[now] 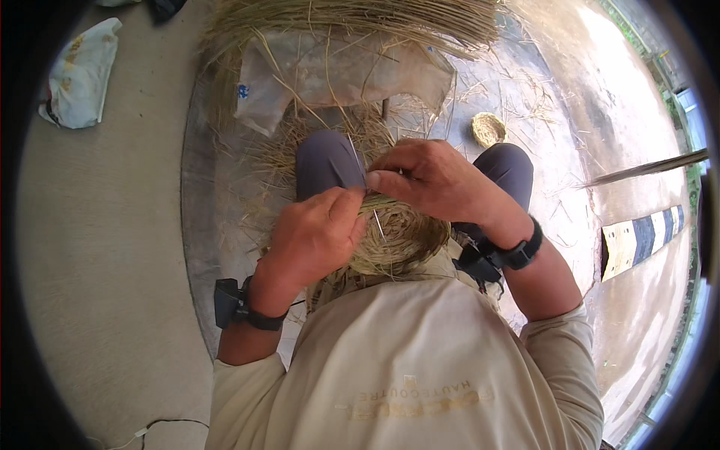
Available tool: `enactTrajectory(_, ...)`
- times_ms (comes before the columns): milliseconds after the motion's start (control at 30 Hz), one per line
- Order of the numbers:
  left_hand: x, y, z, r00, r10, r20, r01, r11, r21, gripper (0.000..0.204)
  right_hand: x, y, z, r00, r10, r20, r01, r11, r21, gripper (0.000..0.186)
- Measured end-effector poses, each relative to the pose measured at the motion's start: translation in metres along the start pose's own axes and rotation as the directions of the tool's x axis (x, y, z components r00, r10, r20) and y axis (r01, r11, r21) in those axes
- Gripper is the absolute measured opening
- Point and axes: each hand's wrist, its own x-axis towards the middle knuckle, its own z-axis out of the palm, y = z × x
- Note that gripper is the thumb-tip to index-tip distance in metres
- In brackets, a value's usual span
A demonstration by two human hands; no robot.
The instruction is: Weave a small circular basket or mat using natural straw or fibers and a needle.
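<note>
On the lap, nearer the body than the knees (328, 163), I have the round woven basket (405, 236), and I judge the step in hand to be working a strand into its rim. My left hand (319, 229) is clenched, seemingly grasping the rim at the far left. My right hand (431, 176) has thumb and forefinger brought together by a thin bright sliver (353, 150); whether they pinch it, I cannot tell. As I read it, the next move calls for a steady left grip and a light right-hand pull. Toward the mat's (559, 217) right edge sits a small basket (488, 130), well apart; at its far end lies a straw bundle (360, 16) beside a plastic sheet (337, 71). Beyond the left edge rests a white bag (84, 75). Mainly, my own fingers hide the working point.
</note>
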Motion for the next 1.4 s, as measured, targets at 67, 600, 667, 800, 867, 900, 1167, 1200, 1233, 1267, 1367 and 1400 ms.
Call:
enactTrajectory(67, 0.001, 0.001, 0.0, 1.0, 0.008, 0.024, -0.009, 0.999, 0.042, 0.031, 0.013, 0.004, 0.007, 0.994, -0.112, 0.002, 0.112, 0.99, -0.081, 0.027)
enactTrajectory(600, 0.002, -0.015, -0.005, 0.996, -0.044, 0.073, 0.036, 0.994, 0.105, 0.032, 0.006, -0.003, -0.006, 0.932, -0.042, -0.359, 0.298, 0.654, 0.696, 0.026)
enactTrajectory(667, -0.005, -0.033, -0.012, 0.997, -0.078, 0.024, 0.074, 0.989, 0.13, 0.03, -0.013, -0.014, -0.042, 0.929, 0.086, -0.361, 0.339, 0.198, 0.92, 0.033)
enactTrajectory(800, -0.039, -0.076, -0.041, 0.981, -0.186, -0.059, 0.195, 0.958, 0.212, 0.028, -0.077, 0.02, -0.126, 0.835, 0.079, -0.544, 0.483, 0.369, 0.794, 0.043)
enactTrajectory(867, -0.054, -0.089, -0.065, 0.967, -0.249, -0.06, 0.256, 0.925, 0.282, 0.028, -0.128, 0.064, -0.186, 0.748, 0.133, -0.651, 0.497, 0.538, 0.681, 0.044)
enactTrajectory(900, -0.053, -0.096, -0.074, 0.964, -0.258, -0.059, 0.263, 0.917, 0.299, 0.028, -0.17, 0.084, -0.224, 0.713, 0.128, -0.689, 0.483, 0.623, 0.615, 0.044)
enactTrajectory(1167, -0.048, -0.088, -0.088, 0.966, -0.256, 0.043, 0.235, 0.934, 0.268, 0.027, -0.224, 0.13, -0.243, 0.382, 0.012, -0.924, -0.076, 0.997, -0.019, 0.041)
enactTrajectory(1200, -0.039, -0.077, -0.082, 0.968, -0.241, 0.076, 0.217, 0.947, 0.237, 0.027, -0.193, 0.114, -0.208, 0.482, -0.023, -0.876, -0.124, 0.988, -0.094, 0.04)
enactTrajectory(1233, -0.034, -0.067, -0.072, 0.975, -0.206, 0.089, 0.187, 0.965, 0.185, 0.027, -0.159, 0.09, -0.171, 0.602, -0.051, -0.797, -0.114, 0.982, -0.149, 0.038)
enactTrajectory(1267, -0.026, -0.058, -0.062, 0.983, -0.157, 0.099, 0.146, 0.983, 0.115, 0.028, -0.129, 0.061, -0.134, 0.727, -0.07, -0.683, -0.057, 0.985, -0.161, 0.037)
enactTrajectory(1367, 0.002, -0.031, -0.041, 0.991, -0.004, 0.134, 0.013, 0.998, -0.068, 0.033, -0.053, 0.004, -0.044, 0.958, -0.167, -0.231, 0.188, 0.98, 0.068, 0.034)
enactTrajectory(1400, 0.009, -0.022, -0.037, 0.988, 0.042, 0.147, -0.025, 0.993, -0.116, 0.036, -0.033, 0.006, -0.02, 0.97, -0.189, -0.155, 0.219, 0.952, 0.214, 0.033)
